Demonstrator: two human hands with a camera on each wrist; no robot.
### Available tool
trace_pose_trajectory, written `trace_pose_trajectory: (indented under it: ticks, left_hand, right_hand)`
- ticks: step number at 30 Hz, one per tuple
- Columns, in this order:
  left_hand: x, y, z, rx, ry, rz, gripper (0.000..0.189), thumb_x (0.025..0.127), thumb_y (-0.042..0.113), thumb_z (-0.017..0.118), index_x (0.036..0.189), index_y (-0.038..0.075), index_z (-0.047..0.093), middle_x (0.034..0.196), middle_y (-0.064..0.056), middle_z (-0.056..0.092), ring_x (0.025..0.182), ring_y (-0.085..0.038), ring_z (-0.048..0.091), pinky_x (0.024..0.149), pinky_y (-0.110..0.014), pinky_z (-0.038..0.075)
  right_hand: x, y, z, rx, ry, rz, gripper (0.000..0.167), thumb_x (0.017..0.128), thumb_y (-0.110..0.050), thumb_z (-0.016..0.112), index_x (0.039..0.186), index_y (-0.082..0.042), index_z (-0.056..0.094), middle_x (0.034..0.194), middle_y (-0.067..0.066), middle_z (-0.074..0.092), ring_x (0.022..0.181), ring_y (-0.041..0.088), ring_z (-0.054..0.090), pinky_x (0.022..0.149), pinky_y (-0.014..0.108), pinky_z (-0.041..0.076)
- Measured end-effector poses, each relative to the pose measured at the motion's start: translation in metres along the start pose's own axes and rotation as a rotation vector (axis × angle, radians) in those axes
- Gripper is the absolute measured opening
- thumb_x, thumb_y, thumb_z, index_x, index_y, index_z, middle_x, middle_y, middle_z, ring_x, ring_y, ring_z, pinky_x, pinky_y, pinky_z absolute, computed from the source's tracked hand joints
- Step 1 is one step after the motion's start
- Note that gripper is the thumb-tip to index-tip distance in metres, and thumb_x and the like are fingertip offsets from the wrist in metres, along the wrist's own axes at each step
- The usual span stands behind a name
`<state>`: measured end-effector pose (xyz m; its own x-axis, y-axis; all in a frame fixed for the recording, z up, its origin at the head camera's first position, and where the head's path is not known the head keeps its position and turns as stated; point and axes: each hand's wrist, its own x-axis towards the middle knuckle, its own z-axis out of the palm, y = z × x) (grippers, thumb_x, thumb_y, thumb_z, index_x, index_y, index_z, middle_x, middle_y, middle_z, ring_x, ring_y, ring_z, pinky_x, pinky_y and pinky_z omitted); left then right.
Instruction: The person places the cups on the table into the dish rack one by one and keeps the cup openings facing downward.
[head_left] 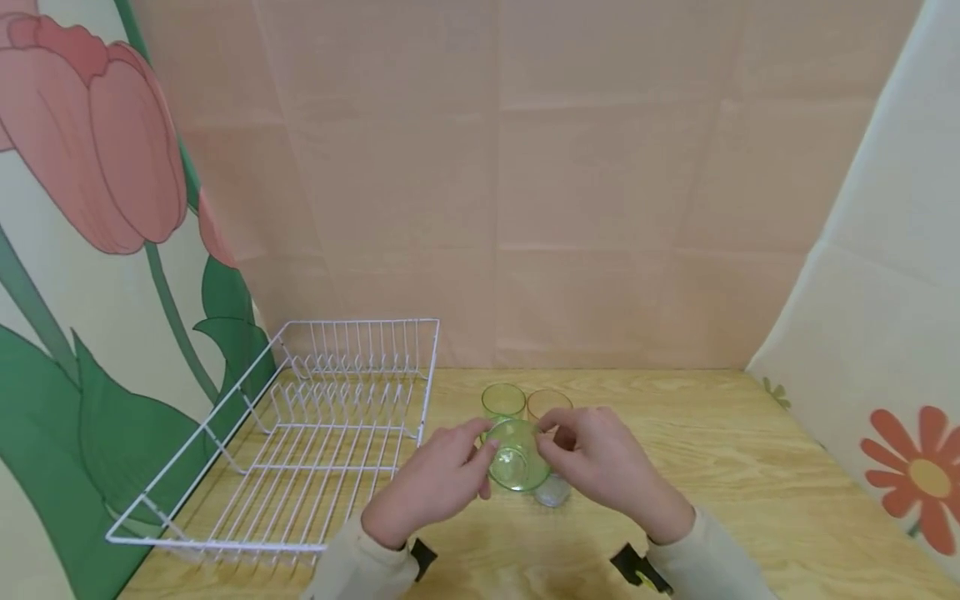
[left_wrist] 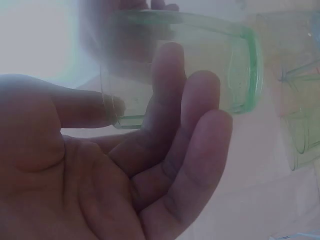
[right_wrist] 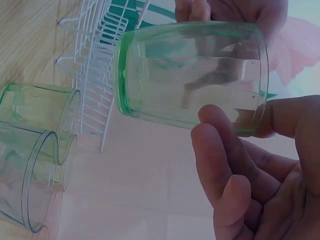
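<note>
A transparent green glass cup (head_left: pixel 517 468) is held up between both hands above the wooden table. My left hand (head_left: pixel 435 475) pinches its rim on the left, the thumb and fingers on either side of the wall in the left wrist view. On the right, my right hand (head_left: pixel 603 462) pinches the rim too, thumb and fingertips against the glass (right_wrist: pixel 192 75). The cup lies on its side in both wrist views, and appears to hold nothing. Just beyond the hands stand a yellow-green cup (head_left: pixel 503 400) and a pinkish cup (head_left: pixel 550 402). A clear cup (head_left: pixel 552 492) is partly hidden behind the held one.
A white wire dish rack (head_left: pixel 300 467) stands on the table to the left, near the left forearm. The wooden table (head_left: pixel 675 417) runs to a pinkish cloth backdrop (head_left: pixel 600 183). Flower-printed cloths hang at both sides.
</note>
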<state>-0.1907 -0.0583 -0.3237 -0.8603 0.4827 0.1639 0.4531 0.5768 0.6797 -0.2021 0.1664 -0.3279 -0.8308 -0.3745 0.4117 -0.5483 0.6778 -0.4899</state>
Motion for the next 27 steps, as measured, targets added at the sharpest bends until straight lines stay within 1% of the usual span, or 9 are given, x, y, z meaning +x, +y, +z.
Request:
trace_pose_trajectory:
  ticks: [4,7,11,14,16,19,22,25,27]
  left_hand:
    - [0.001,-0.002,0.001,0.013,0.013,0.009,0.031,0.108,0.027,0.042,0.124,0.009,0.062,0.063,0.009,0.062,0.051,-0.008,0.053,0.050,-0.026,0.042]
    - [0.001,-0.002,0.001,0.035,0.025,-0.002,0.033,0.108,0.026,0.041,0.127,0.008,0.061,0.064,0.011,0.062,0.052,-0.007,0.054,0.051,-0.027,0.043]
    - [0.001,-0.002,0.002,0.037,0.036,-0.011,0.035,0.107,0.026,0.044,0.134,0.008,0.058,0.067,0.010,0.064,0.056,-0.004,0.057,0.053,-0.027,0.045]
    - [0.001,-0.001,0.003,0.032,0.031,0.008,0.038,0.106,0.027,0.046,0.138,0.010,0.055,0.069,0.010,0.064,0.057,-0.002,0.058,0.052,-0.026,0.046]
    - [0.001,-0.001,0.003,0.025,0.024,0.029,0.037,0.105,0.025,0.047,0.139,0.012,0.055,0.069,0.010,0.064,0.054,-0.003,0.056,0.049,-0.025,0.046]
    - [0.001,-0.001,0.004,0.016,0.011,0.050,0.037,0.104,0.021,0.049,0.140,0.014,0.054,0.070,0.011,0.063,0.049,-0.005,0.052,0.044,-0.025,0.044]
    - [0.000,-0.001,0.004,0.030,-0.002,0.068,0.040,0.103,0.020,0.051,0.143,0.015,0.051,0.072,0.010,0.063,0.049,-0.004,0.051,0.046,-0.024,0.045]
    - [-0.001,-0.001,0.004,0.045,-0.015,0.092,0.043,0.102,0.020,0.054,0.145,0.015,0.049,0.071,0.009,0.063,0.049,-0.003,0.050,0.048,-0.023,0.046]
    - [-0.002,0.000,0.004,0.052,-0.026,0.105,0.044,0.102,0.019,0.055,0.145,0.015,0.048,0.067,0.009,0.061,0.047,-0.001,0.047,0.047,-0.022,0.043]
  right_hand:
    - [0.000,0.000,0.001,0.007,0.000,0.001,0.014,0.089,-0.011,0.063,0.098,-0.008,0.074,0.054,-0.020,0.056,0.040,-0.004,0.041,0.039,0.023,0.038]
    - [0.000,0.000,0.001,0.051,-0.031,0.026,0.018,0.096,-0.017,0.061,0.105,-0.006,0.072,0.055,-0.017,0.059,0.043,-0.002,0.050,0.041,0.024,0.043]
    - [-0.001,0.001,0.001,0.133,-0.073,0.078,0.032,0.103,-0.032,0.055,0.114,-0.006,0.069,0.055,-0.009,0.060,0.049,0.006,0.059,0.047,0.027,0.048]
    - [0.000,0.005,0.001,0.206,-0.096,0.118,0.038,0.107,-0.037,0.047,0.116,-0.007,0.068,0.061,-0.003,0.062,0.051,0.013,0.061,0.050,0.029,0.051]
    - [0.001,0.007,0.001,0.255,-0.107,0.161,0.042,0.108,-0.039,0.043,0.117,-0.006,0.068,0.066,0.001,0.064,0.053,0.017,0.062,0.051,0.030,0.052]
    - [0.002,0.010,0.002,0.314,-0.114,0.251,0.051,0.108,-0.045,0.038,0.120,-0.005,0.067,0.069,0.005,0.065,0.056,0.022,0.064,0.048,0.033,0.051]
    - [0.003,0.012,0.003,0.335,-0.108,0.324,0.056,0.107,-0.050,0.036,0.121,-0.005,0.066,0.067,0.007,0.064,0.057,0.025,0.065,0.044,0.034,0.049]
    - [0.003,0.013,0.004,0.345,-0.103,0.349,0.055,0.107,-0.050,0.036,0.120,-0.006,0.066,0.067,0.007,0.064,0.057,0.026,0.065,0.043,0.035,0.048]
    - [0.004,0.014,0.004,0.349,-0.108,0.355,0.055,0.107,-0.050,0.037,0.120,-0.006,0.066,0.066,0.006,0.064,0.056,0.026,0.065,0.042,0.034,0.047]
